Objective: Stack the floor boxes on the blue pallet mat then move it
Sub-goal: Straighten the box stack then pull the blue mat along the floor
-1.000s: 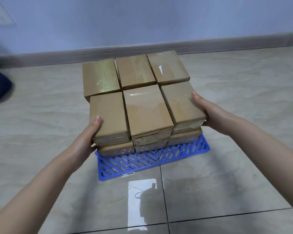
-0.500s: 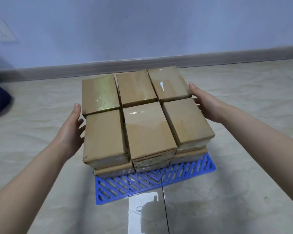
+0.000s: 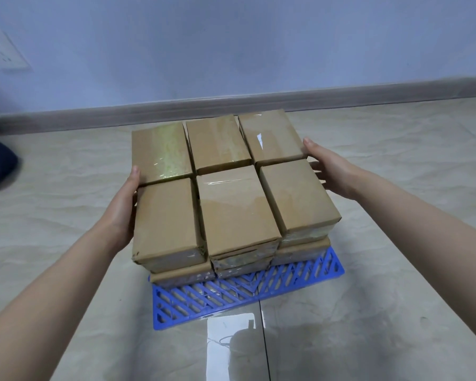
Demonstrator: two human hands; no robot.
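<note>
Six boxes (image 3: pixel 237 207) form the top layer; three more show beneath. One blue pallet mat (image 3: pixel 232 296). One left hand (image 3: pixel 121 213), one right hand (image 3: pixel 334 173).

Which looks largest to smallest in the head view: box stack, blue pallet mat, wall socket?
1. Box stack.
2. Blue pallet mat, exposed part only; the rest is under it.
3. Wall socket, farther off.

Soft light, glare on floor (image 3: pixel 232 342)
</note>
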